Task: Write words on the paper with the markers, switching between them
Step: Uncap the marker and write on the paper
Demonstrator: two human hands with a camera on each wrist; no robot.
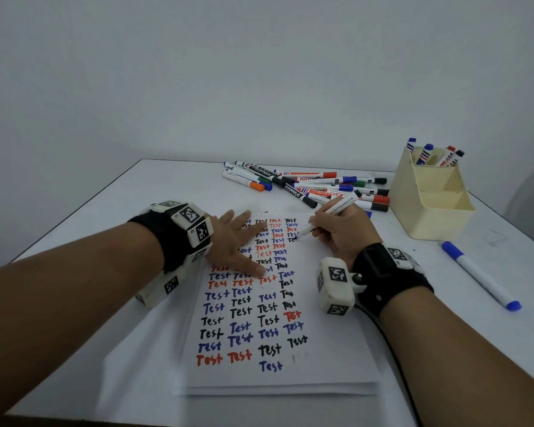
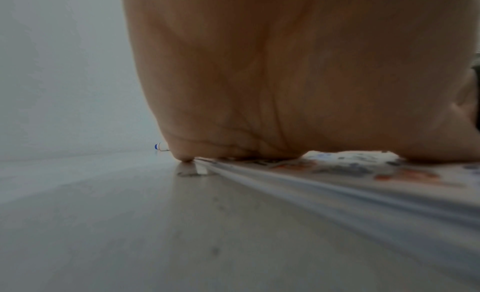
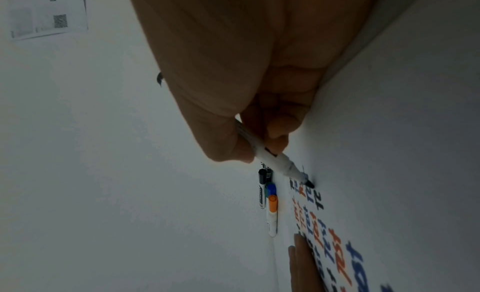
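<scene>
A white sheet of paper [image 1: 321, 362] lies on the table, covered in rows of "Test" in black, blue and red. My right hand [image 1: 336, 231] pinches an uncapped black marker [image 1: 332, 214]; its tip [image 3: 309, 184] touches the paper in the right-hand column near the top. My left hand [image 1: 233, 241] lies flat with spread fingers on the upper left of the sheet, holding it down. The left wrist view shows only my palm [image 2: 285, 81] pressed on the paper stack [image 2: 363, 193].
A heap of several capped markers [image 1: 309, 184] lies at the back of the table. A cream pen holder [image 1: 432, 198] with several markers stands at the back right. A blue marker [image 1: 481, 275] lies alone on the right. A cable [image 1: 395, 362] trails from my right wrist.
</scene>
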